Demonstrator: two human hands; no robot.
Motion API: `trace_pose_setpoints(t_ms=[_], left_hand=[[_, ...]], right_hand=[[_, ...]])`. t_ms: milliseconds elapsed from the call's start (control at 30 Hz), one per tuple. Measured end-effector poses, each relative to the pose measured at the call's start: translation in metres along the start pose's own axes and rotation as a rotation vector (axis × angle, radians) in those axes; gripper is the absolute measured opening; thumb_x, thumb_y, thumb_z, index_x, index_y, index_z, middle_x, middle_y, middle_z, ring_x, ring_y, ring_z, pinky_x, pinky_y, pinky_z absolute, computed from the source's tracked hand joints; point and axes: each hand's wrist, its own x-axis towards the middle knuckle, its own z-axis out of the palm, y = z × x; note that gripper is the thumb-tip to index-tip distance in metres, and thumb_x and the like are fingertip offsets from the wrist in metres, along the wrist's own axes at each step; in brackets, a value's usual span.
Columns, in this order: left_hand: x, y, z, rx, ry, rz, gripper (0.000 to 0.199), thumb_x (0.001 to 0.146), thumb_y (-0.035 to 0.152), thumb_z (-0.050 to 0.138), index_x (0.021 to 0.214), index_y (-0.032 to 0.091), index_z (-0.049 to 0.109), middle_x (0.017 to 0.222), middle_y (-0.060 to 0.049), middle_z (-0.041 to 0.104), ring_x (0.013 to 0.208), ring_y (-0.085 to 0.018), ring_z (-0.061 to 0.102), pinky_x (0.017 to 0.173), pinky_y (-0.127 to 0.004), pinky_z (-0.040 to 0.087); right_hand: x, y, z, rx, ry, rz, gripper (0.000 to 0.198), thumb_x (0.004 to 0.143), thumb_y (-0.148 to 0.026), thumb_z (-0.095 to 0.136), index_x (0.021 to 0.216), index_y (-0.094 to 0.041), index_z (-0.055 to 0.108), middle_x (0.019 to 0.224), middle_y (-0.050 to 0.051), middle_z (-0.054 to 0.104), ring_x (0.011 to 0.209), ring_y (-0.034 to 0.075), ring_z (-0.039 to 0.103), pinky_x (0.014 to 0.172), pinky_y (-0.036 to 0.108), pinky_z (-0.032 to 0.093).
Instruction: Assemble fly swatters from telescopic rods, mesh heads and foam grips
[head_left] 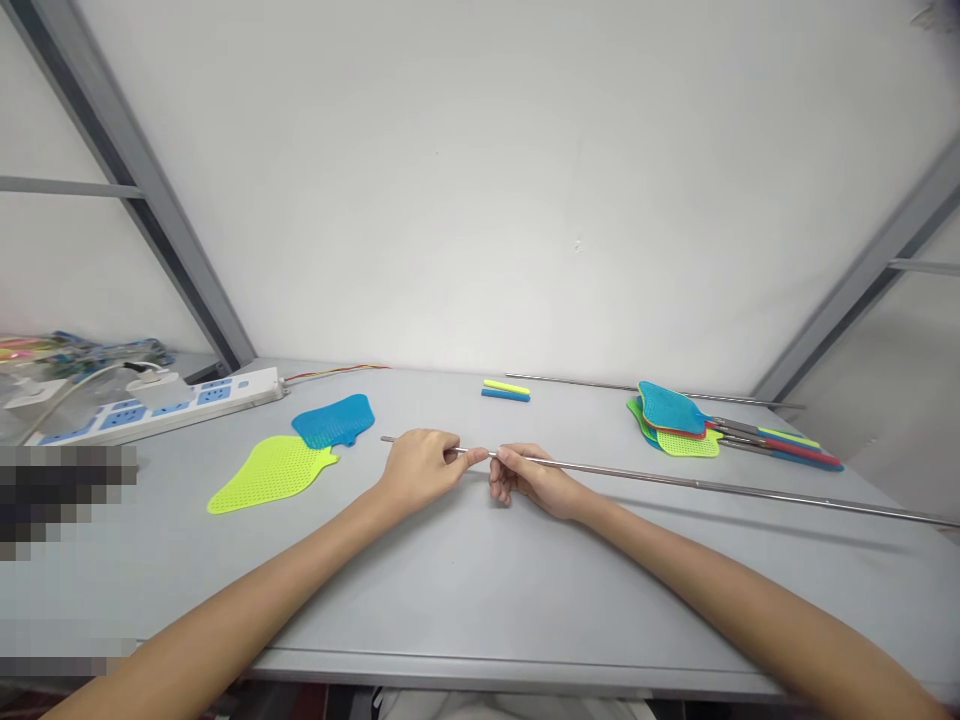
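A long thin telescopic metal rod [637, 474] runs from the table's middle out past the right edge of the view, raised above the surface with its shadow below. My left hand [422, 462] is closed around it near its thin left end, which sticks out beyond the knuckles. Close beside it, my right hand [536, 480] pinches the same rod between thumb and fingers. To the left lie a yellow-green fly swatter head [270, 476] and a blue fly swatter head [336, 420], both without rods, their edges overlapping.
At the back lie a yellow and a blue handle tube [505, 394] and a second metal rod [585, 382]. Several fly swatters [671, 410] are stacked at the right. A white power strip [187, 402] and plastic-wrapped items [82, 355] sit at the left. A white wall backs the grey table [450, 600].
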Motion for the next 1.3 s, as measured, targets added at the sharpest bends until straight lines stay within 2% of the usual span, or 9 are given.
trace_pose_setpoints(t_ms=[367, 1300], left_hand=[[0.0003, 0.0003, 0.0006, -0.011, 0.012, 0.006, 0.052, 0.074, 0.057, 0.024, 0.044, 0.016, 0.035, 0.041, 0.0, 0.044, 0.042, -0.01, 0.037, 0.045, -0.023, 0.014], [-0.0047, 0.0037, 0.0029, 0.024, 0.025, 0.034, 0.05, 0.077, 0.053, 0.023, 0.047, 0.017, 0.039, 0.046, 0.0, 0.048, 0.046, -0.012, 0.042, 0.046, -0.023, 0.014]], right_hand=[[0.0002, 0.0005, -0.0001, -0.006, -0.005, -0.008, 0.031, 0.081, -0.036, 0.037, 0.07, -0.012, 0.052, 0.06, 0.003, 0.054, 0.052, 0.009, 0.049, 0.053, 0.024, 0.039], [-0.0019, 0.0005, -0.0007, -0.04, -0.021, -0.008, 0.031, 0.082, -0.035, 0.036, 0.07, -0.011, 0.052, 0.06, 0.003, 0.054, 0.053, 0.009, 0.049, 0.055, 0.024, 0.039]])
